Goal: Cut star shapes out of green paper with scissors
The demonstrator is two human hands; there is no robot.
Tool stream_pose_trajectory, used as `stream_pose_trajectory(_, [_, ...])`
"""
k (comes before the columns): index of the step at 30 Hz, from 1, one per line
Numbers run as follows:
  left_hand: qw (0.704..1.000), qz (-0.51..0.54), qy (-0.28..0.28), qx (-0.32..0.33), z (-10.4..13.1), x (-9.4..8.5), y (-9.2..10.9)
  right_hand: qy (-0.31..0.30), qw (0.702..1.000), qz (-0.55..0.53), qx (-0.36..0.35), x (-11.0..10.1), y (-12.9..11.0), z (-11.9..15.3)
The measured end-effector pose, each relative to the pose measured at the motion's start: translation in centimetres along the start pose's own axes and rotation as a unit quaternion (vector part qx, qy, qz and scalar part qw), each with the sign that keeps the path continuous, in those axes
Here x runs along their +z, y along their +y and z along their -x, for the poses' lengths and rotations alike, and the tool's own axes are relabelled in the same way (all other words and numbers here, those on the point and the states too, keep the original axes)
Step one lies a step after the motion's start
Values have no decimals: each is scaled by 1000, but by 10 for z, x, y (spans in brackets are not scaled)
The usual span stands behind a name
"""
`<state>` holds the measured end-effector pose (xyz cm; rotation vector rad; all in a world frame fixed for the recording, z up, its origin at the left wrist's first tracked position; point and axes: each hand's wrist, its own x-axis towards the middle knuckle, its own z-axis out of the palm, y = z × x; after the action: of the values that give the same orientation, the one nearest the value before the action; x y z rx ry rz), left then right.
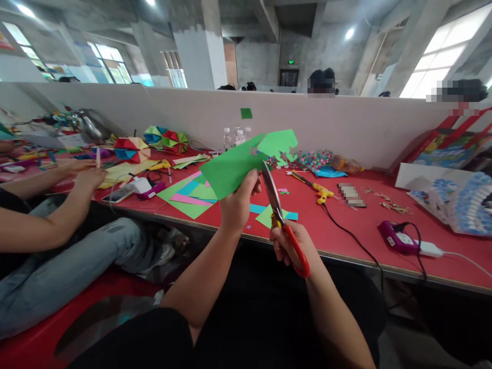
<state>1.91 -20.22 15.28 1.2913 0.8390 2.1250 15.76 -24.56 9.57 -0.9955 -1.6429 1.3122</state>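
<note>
My left hand [239, 201] pinches a sheet of green paper [230, 166] by its lower edge, above the table. The sheet's right part is lighter green, with a jagged cut outline at its right end. In my right hand [292, 241] is a pair of scissors [273, 195] with red handles, its blades pointing up at the paper's lower edge beside my left fingers. The blades look close together. Below, on the red table, lie a light green paper piece [267, 217], a blue strip [292, 215] and a stack of coloured papers [192, 195].
A yellow glue gun [321, 192] with a black cord lies to the right, near a purple power socket [400, 238]. Small bottles [239, 137] stand by the white partition [200, 107]. At left, a co-worker's hands [90, 177] work near folded paper balls [132, 149].
</note>
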Motion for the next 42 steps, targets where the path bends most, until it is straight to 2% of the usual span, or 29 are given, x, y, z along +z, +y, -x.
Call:
stream_pose_trajectory(6, [992,-48,-117,-20,-4,-10,19,-51,997,17,-51,-24,-5,15])
stream_pose_trajectory(13, [980,-114,-162,-14,-5,-11,44,-87,993,26,-76,-33,-8,22])
stream_pose_trajectory(18, [977,-129,-167,3,-6,-7,52,-99,990,27,-95,-36,-7,23])
stream_pose_trajectory(22, [968,-169,-183,-18,-6,-5,55,-101,988,5,-116,-36,-2,24])
stream_pose_trajectory(32, [959,-195,-208,-6,-8,0,59,-89,992,-13,-88,-40,0,27])
stream_pose_trajectory(42, [954,-200,-220,-25,-9,3,62,-73,995,-6,-73,-41,2,27])
